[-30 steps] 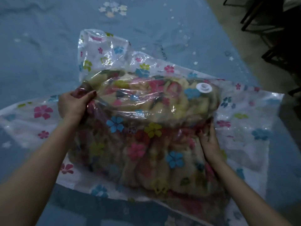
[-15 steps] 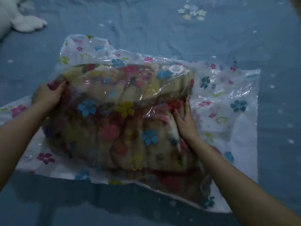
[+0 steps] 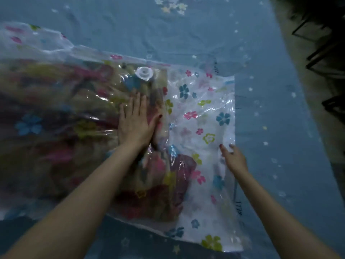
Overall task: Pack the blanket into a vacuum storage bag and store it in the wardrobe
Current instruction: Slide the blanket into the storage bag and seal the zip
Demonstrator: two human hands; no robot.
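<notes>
Left hand (image 3: 133,121) presses flat on the blanket (image 3: 74,128) already inside the bag (image 3: 197,113) on the bed (image 3: 186,30), right hand (image 3: 234,158) pinches its open edge; I judge sealing, vacuuming, wardrobe remain.

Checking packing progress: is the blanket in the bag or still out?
In. The blanket shows through the clear flowered vacuum bag, under the film. The left hand presses flat on it; the right hand holds the bag's edge.

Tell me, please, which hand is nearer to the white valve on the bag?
Left. The left hand lies flat just below the valve; the right hand pinches the bag's far right edge.
</notes>
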